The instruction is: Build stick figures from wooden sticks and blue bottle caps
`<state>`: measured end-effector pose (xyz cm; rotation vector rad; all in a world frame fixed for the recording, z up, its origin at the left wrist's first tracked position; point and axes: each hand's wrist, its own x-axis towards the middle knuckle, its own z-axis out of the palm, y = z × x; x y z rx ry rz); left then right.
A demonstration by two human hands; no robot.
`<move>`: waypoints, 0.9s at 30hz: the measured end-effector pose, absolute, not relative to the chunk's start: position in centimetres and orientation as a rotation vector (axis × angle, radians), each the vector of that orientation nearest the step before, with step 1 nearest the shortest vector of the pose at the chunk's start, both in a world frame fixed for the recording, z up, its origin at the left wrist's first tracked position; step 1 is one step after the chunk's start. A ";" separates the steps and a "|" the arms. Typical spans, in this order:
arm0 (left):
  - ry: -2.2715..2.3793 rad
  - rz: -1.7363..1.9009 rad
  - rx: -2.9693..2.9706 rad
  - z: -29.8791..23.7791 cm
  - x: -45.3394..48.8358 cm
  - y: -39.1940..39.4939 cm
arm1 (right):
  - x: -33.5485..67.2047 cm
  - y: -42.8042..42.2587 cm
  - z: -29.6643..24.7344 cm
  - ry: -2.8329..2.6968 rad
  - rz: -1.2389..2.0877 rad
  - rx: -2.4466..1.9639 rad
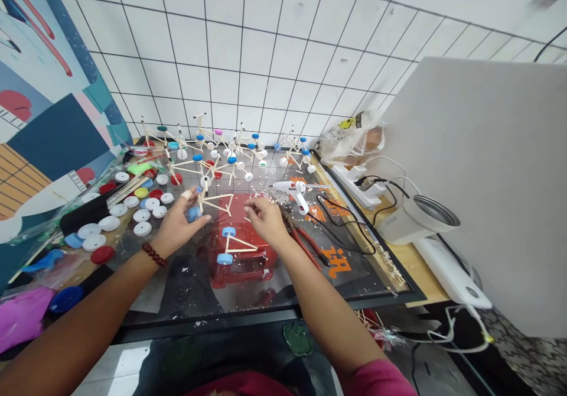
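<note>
My left hand (pixel 179 218) is closed around a small frame of thin wooden sticks (pixel 217 202) with a blue bottle cap (pixel 194 213) at its near end. The frame's joined stick ends point toward my right hand (pixel 266 218). That hand has thumb and fingers pinched together; a tiny pale bit shows at the fingertips, too small to name. Between and below my hands, a second stick frame (pixel 241 244) with two light blue caps (pixel 225 259) rests over the red plastic stool (pixel 243 260). Red-handled pliers (pixel 310 245) lie beside my right forearm.
Several stick-and-cap models (pixel 233 159) stand along the tiled wall. Loose bottle caps (pixel 142 229) lie at left. A white glue gun (pixel 292 190) with a black cord (pixel 341 224) lies right of centre. A power strip (pixel 358 186) and a white canister (pixel 416 218) stand at right.
</note>
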<state>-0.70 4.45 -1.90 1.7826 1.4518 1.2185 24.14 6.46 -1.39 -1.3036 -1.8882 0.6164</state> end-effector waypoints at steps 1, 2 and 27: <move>1.446 1.233 1.793 -2.1 -0.7 4.5 | 24.0 6.4 -1.3 -1.870 0.617 -1.305; 1.445 1.252 1.813 -2.3 -0.8 4.5 | 24.0 6.3 -1.2 -1.847 0.620 -1.305; 1.238 1.503 2.550 0.5 0.7 2.0 | 24.0 5.4 0.2 -1.641 0.739 -1.042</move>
